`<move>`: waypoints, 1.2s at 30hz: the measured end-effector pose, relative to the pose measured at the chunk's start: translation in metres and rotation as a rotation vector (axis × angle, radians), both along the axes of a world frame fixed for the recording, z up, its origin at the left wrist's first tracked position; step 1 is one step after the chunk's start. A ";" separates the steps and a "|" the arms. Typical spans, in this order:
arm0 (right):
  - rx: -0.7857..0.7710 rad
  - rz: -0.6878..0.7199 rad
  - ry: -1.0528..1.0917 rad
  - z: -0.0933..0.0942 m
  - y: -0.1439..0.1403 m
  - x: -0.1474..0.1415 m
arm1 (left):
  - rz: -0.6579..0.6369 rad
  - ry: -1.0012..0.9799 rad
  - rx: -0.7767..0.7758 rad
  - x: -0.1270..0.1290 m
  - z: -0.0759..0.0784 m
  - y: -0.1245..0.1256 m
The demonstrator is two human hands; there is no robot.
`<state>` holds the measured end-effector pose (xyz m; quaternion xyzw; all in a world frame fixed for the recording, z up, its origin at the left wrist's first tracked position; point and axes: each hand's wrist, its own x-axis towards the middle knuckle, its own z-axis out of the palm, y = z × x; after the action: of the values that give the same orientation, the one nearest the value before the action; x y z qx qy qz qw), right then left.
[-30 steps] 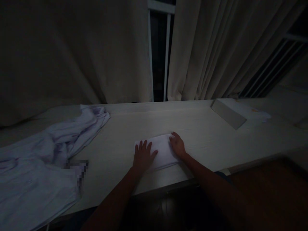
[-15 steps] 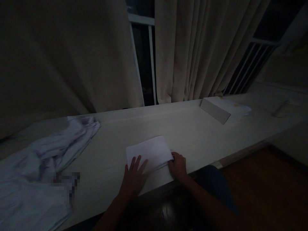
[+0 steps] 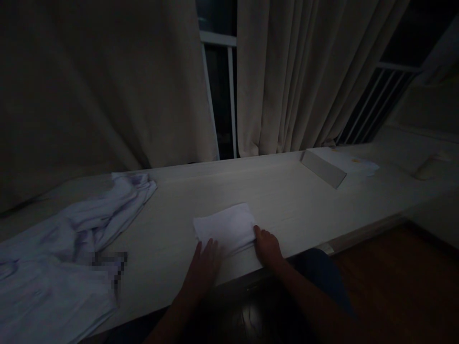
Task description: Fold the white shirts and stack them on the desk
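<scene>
Two hands on one folded white cloth (image 3: 225, 228), lower centre of the frame, lying flat on the pale table (image 3: 287, 200) close to its near edge.

Left hand (image 3: 204, 267): palm down at the cloth's near-left edge, fingers stretched out flat and slightly spread, fingertips on the cloth. Not pinching anything.

Right hand (image 3: 267, 247): at the cloth's near-right corner, fingers curled together, thumb side against the cloth edge. Light is too dim to tell whether it actually pinches the fabric or just presses on it.

Cloth is a neat rectangle, tilted a bit so its right end sits further up the frame. Both forearms come in from the bottom edge.

Rest of scene:
- Rumpled pale sheet (image 3: 64, 258) heaped at lower left, spilling over the table's near edge, well apart from the cloth. One patch on it is pixelated.
- Flat box (image 3: 322, 168) at right of centre, at the far side of the table, with paper (image 3: 355, 165) lying just beside it.
- Curtains (image 3: 287, 76) across the top, parted at centre, showing a dark window (image 3: 222, 95).
- Dark wood floor (image 3: 394, 286) at lower right.
</scene>
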<state>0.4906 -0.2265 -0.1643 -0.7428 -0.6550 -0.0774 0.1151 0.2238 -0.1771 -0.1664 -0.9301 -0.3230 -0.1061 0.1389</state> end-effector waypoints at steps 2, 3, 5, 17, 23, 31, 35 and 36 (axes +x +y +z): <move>0.059 -0.005 -0.031 0.002 -0.002 0.000 | -0.051 -0.006 0.009 -0.006 0.003 -0.002; 0.080 0.014 -0.043 0.002 -0.003 0.001 | -0.053 -0.014 0.007 -0.009 0.004 -0.003; 0.095 0.085 -0.062 0.002 -0.004 0.003 | -0.033 -0.022 -0.006 -0.014 0.004 -0.004; 0.161 0.225 0.110 0.015 -0.016 0.000 | 0.153 -0.114 -0.260 0.001 0.049 0.022; 0.136 0.202 0.225 0.047 0.038 -0.025 | 0.291 -0.164 -0.186 0.032 0.042 0.050; -0.073 0.260 0.237 0.009 0.074 -0.024 | 0.392 -0.152 -0.240 0.030 0.008 0.036; -0.071 0.268 0.214 0.007 0.076 -0.025 | 0.403 -0.137 -0.247 0.031 0.009 0.040; -0.067 0.274 0.207 0.010 0.079 -0.026 | 0.397 -0.138 -0.230 0.032 0.009 0.041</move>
<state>0.4642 -0.1478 -0.1546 -0.6541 -0.7369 0.0377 0.1665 0.2554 -0.1358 -0.1572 -0.8487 -0.5181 -0.1027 0.0276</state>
